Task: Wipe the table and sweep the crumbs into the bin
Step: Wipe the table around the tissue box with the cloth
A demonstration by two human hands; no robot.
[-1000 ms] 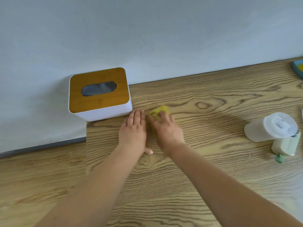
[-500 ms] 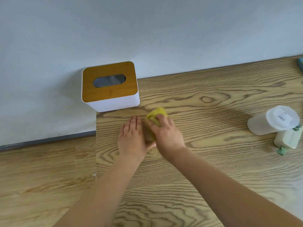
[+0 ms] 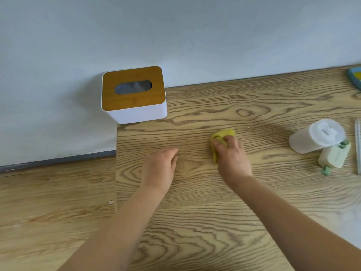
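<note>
The right hand point(image 3: 233, 157) is gripping a yellow cloth point(image 3: 220, 138), fingers curled over it and pressing it onto the wooden table point(image 3: 205, 222). The left hand point(image 3: 159, 169) is resting flat on the table beside it, apart from the cloth, fingers straight and held close together. Fine crumbs point(image 3: 256, 132) are lying scattered on the surface right of the cloth. A white box with a wooden slotted lid point(image 3: 133, 94) is sitting at the table's far left corner against the wall. A white cylindrical container point(image 3: 316, 135) is lying on its side at the right, touching a pale green object point(image 3: 334, 156).
</note>
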